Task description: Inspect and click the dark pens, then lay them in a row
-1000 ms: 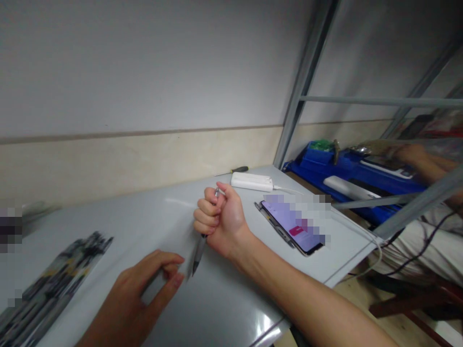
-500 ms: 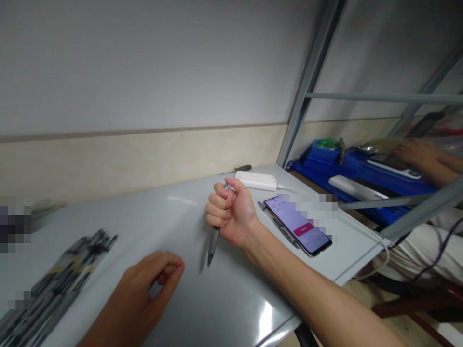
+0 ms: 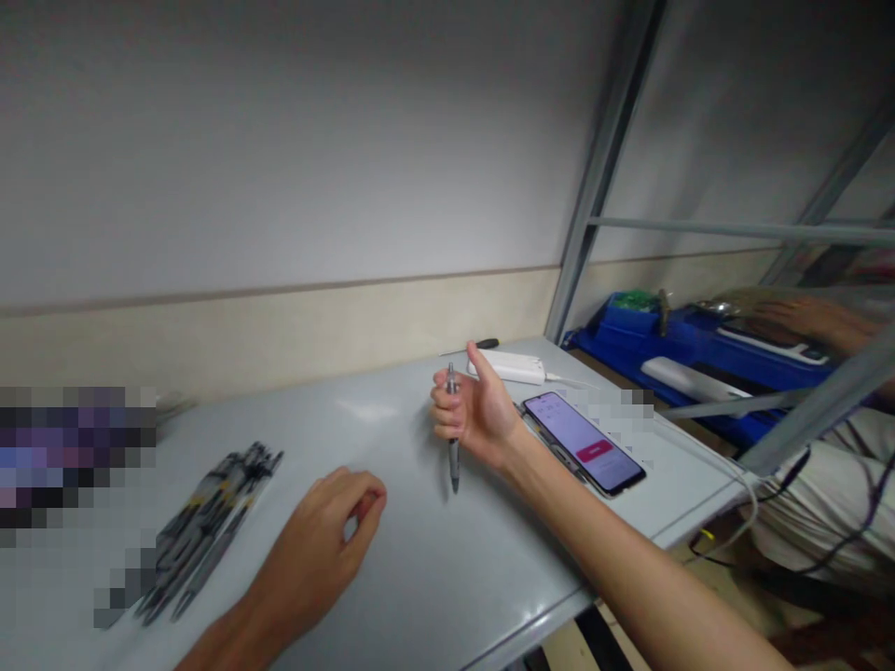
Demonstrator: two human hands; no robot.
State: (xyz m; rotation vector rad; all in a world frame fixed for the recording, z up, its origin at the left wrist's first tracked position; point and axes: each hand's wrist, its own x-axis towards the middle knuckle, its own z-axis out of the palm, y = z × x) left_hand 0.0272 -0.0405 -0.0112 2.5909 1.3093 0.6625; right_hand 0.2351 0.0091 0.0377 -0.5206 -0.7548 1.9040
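Note:
My right hand [image 3: 475, 410] has its fingers wrapped round a grey pen [image 3: 454, 461], which stands nearly upright with its dark tip down and its clear top up. The thumb is raised off the pen's top. To the left, my left hand [image 3: 342, 522] is closed above the table, thumb and fingertips together; whether anything small is between them is hidden. A pile of grey and black pens [image 3: 202, 522] lies left of it. Beside my right wrist are a phone [image 3: 584, 443] with a lit screen and another pen [image 3: 559, 447].
On the grey table [image 3: 392, 606], a white power strip [image 3: 514, 366] and a screwdriver [image 3: 482, 346] lie near the wall. A metal frame [image 3: 577, 252] rises at the right. Beyond it are a blue bin [image 3: 629, 317] and another person's hand [image 3: 804, 317].
My right thumb has lifted off the pen's top and the pen is more upright. The view has shifted, so both hands and the table's things appear further right.

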